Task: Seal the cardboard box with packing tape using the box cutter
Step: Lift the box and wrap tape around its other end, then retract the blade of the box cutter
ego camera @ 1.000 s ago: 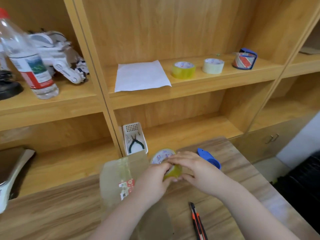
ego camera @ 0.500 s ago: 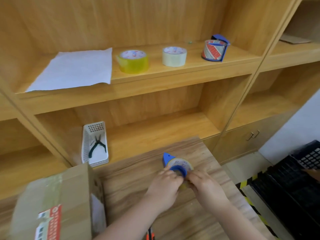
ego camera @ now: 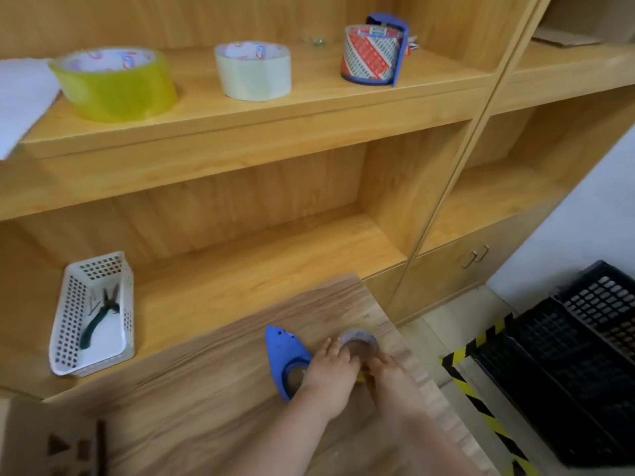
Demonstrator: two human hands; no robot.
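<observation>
My L hand (ego camera: 330, 376) + R hand (ego camera: 386, 376) both curled on tape roll (ego camera: 359, 340), fingers pinching its near rim, roll resting on table (ego camera: 206, 389) near right edge. Blue dispenser (ego camera: 283, 352) just left of roll, touching L hand. Cardboard box (ego camera: 31, 438) at near-left corner, mostly out of frame. Box cutter not seen. Far shelf (ego camera: 240, 108): yellow roll (ego camera: 113, 84), clear roll (ego camera: 254, 70).

Both hands, left (ego camera: 328, 369) and right (ego camera: 386, 372), reach forward side by side, fingers curled, thumbs nearly touching.
</observation>
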